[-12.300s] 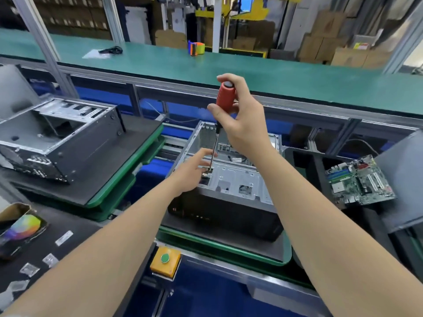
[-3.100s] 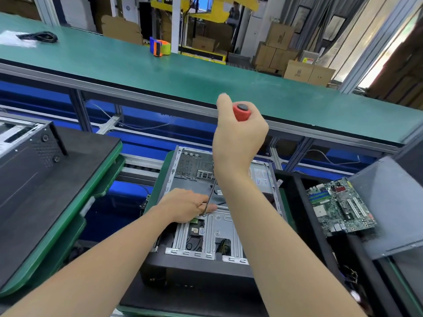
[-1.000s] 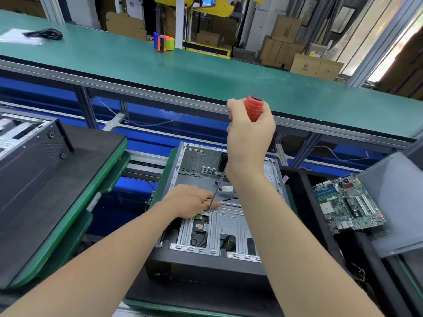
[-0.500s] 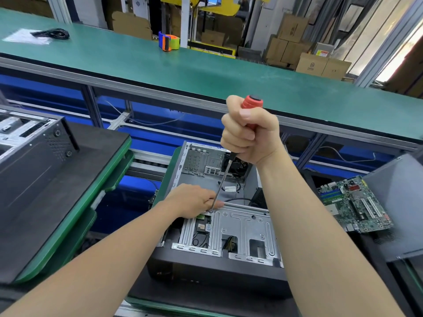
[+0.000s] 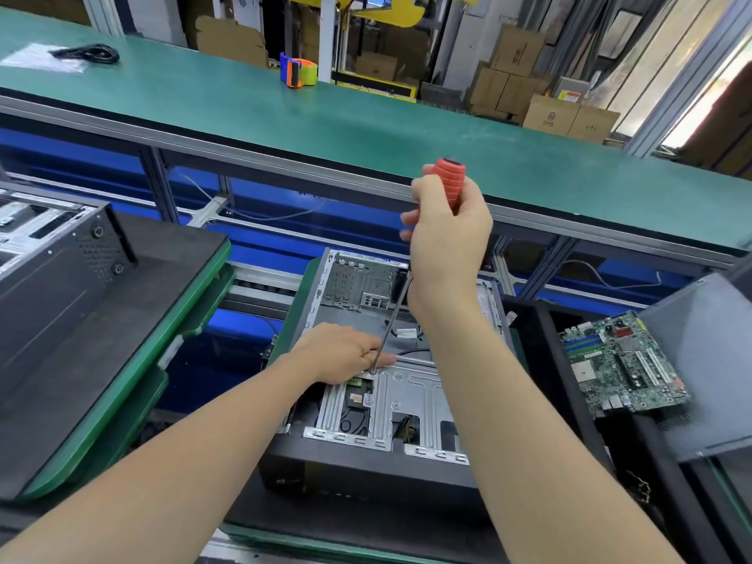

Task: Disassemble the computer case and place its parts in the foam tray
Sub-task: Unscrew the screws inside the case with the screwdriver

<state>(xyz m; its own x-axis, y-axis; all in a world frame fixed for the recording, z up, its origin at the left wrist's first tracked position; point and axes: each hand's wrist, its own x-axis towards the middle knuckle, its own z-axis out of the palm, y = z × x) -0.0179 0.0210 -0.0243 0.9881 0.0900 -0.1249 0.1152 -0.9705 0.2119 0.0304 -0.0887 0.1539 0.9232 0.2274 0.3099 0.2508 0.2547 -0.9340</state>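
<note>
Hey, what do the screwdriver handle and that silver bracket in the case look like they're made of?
The handle looks like rubber or soft plastic: matte orange-red, with moulded ribs. The bracket looks like bare sheet steel, perhaps zinc-plated: dull silver, with stamped ridges and cut-outs.

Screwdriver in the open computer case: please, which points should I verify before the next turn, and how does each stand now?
1. Right hand grip round the screwdriver handle: ok.
2. Left hand pinching the shaft near the tip: ok.
3. Tip seated in a screw head: cannot tell, too small.
4. Computer case lying flat: ok.
5. Motherboard out, in the foam tray: ok.
</note>
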